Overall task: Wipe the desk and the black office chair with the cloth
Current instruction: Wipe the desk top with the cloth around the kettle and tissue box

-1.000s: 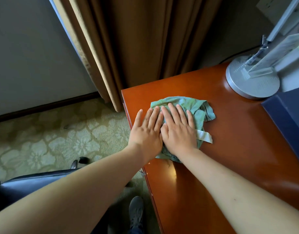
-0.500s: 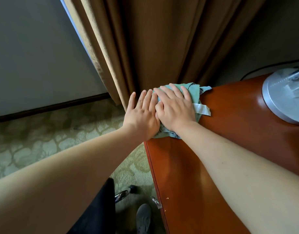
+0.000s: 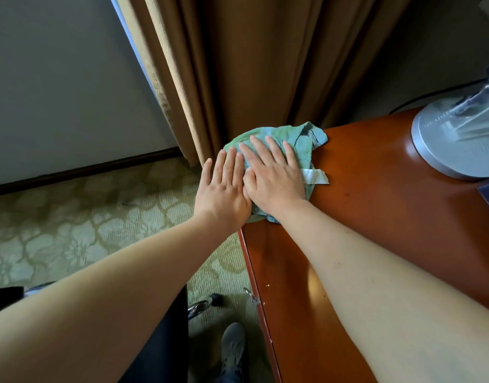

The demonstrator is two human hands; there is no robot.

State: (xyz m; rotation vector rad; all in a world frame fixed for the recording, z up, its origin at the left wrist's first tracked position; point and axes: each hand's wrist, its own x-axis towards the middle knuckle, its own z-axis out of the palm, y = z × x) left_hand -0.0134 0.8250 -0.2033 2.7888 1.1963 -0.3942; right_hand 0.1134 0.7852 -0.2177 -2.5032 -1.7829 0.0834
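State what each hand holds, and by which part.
Nothing is gripped. The right hand presses flat on the middle of the green cloth; the left hand lies flat on its left edge.

A second ago the green cloth (image 3: 276, 145) lay nearer the middle of the desk (image 3: 376, 205), short of the curtain (image 3: 237, 78). Now both flat hands, left hand (image 3: 224, 186) and right hand (image 3: 273, 175), have pushed it to the desk's far corner, its far edge against the curtain. The lamp base (image 3: 453, 139) now sits at the view's right edge.
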